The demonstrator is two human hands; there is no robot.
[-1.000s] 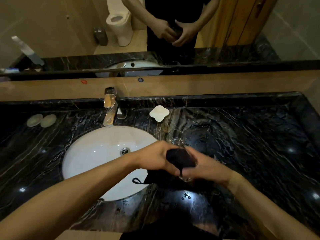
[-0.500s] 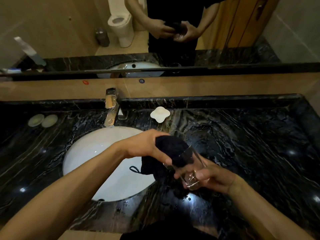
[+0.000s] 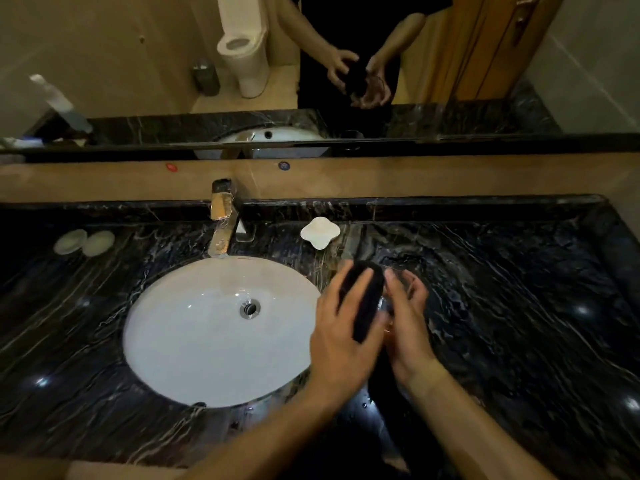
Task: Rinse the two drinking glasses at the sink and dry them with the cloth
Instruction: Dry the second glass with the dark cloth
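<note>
The work looks to be in the drying step for one glass (image 3: 398, 299), which the two hands hold above the counter (image 3: 519, 306) just past the 3 o'clock edge of the sink (image 3: 194, 341). The left hand (image 3: 341, 341) has its fingers spread and curved over a bundle of dark cloth (image 3: 363, 299), pressing it against the glass; the right hand (image 3: 407, 327) cups the glass from the 3 o'clock side, fingers curled loosely round it. Motion blur softens both hands, so the exact finger hold is hard to read. The glass is clear and nearly lost against the dark marble; only a faint rim and a pale glint near the right palm give it away, and whether it is upright or tilted I cannot tell. Whether it is wet or already dry cannot be seen either. The tap (image 3: 221, 216) at 12 o'clock of the sink shows no stream, and the basin is bare and white, which suggests rinsing of this glass is done. A second glass is not clearly visible anywhere, so I cannot judge whether it has been rinsed or dried; at least that one, or a check of it, may be left. The cloth looks thick, soft and bunched, covering the glass's near side.
</note>
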